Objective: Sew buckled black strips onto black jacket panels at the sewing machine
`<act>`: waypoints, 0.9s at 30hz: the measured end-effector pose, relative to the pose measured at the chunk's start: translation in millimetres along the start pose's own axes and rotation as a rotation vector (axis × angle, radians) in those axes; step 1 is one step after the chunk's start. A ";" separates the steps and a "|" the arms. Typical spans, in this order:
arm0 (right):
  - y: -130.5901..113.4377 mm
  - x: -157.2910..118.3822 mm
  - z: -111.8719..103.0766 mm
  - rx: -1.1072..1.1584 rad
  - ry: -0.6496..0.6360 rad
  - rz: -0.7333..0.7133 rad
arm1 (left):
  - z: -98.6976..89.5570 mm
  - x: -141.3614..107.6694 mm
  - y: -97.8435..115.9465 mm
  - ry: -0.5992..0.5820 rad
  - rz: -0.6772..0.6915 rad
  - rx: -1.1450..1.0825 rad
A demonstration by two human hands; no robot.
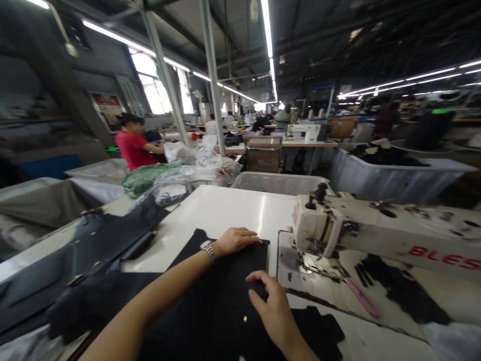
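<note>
Dark fabric (229,281) lies spread over the white table in front of me. My left hand (236,240), with a metal watch (208,248) at its wrist, rests flat on the far edge of this fabric, fingers stretched to the right. Nearer to me, my right hand (272,306) is over the fabric's right side, thumb and forefinger curved apart with nothing between them. A small gold-coloured spot (245,319) shows on the cloth beside it. Just right of both hands stands a sewing machine (319,225).
Pink-handled snips (363,296) and black fabric scraps (406,286) lie on the machine bed. More dark garment pieces (93,250) cover the left side. Beyond the white table (233,205) are a plastic bin (280,181), bagged goods (188,178) and a person in red (131,145).
</note>
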State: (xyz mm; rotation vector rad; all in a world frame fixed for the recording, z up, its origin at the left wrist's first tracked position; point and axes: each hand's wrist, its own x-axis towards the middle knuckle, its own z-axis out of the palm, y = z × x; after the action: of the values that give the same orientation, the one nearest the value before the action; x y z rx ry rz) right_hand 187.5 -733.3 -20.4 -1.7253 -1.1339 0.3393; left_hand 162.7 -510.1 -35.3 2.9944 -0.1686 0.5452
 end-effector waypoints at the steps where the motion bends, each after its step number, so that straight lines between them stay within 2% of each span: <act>1: -14.7 12.5 -2.0 0.077 -0.023 -0.018 | -15.6 -13.7 -12.0 0.004 -0.229 0.032; 3: -47.3 44.5 -6.9 0.198 -0.038 -0.093 | -54.2 -53.4 -39.2 0.045 -0.699 0.133; 6: -96.8 108.9 -15.1 0.306 0.061 -0.263 | -111.9 -138.3 -68.7 0.072 -1.063 0.264; 8: -124.8 156.5 -24.3 0.275 0.192 -0.363 | -135.6 -199.5 -73.0 0.045 -1.261 0.321; 10: -144.6 199.3 -39.0 0.165 0.388 -0.435 | -143.3 -253.7 -67.3 -0.028 -1.416 0.321; 11: -150.6 216.6 -47.9 0.087 0.536 -0.442 | -142.3 -276.0 -62.6 -0.064 -1.475 0.309; 12: -153.5 230.2 -56.8 0.021 0.680 -0.431 | -139.1 -294.6 -57.7 -0.095 -1.523 0.294; 14: -149.8 246.0 -70.7 -0.021 0.882 -0.381 | -129.7 -319.7 -49.5 -0.138 -1.586 0.261; 17: -123.4 243.9 -70.2 -0.069 1.005 -0.246 | -117.2 -331.4 -43.8 -0.173 -1.609 0.221; 19: -97.3 229.1 -53.9 -0.123 0.973 -0.187 | -112.8 -328.9 -42.8 -0.194 -1.606 0.205; 21: -69.1 206.2 -29.3 -0.166 0.867 -0.235 | -111.2 -323.9 -41.3 -0.219 -1.609 0.202; 24: -29.5 163.1 9.0 -0.194 0.670 -0.399 | -113.2 -317.4 -38.0 -0.267 -1.616 0.210; 27: -0.6 120.2 32.4 -0.181 0.459 -0.476 | -121.6 -312.0 -38.0 -0.324 -1.616 0.230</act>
State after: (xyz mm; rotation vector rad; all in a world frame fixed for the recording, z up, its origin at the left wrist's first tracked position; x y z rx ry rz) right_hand 228.1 -617.0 -2.4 -1.5139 -1.2043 -0.4433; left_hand -164.8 -430.4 -35.7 2.2237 2.0659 -0.1484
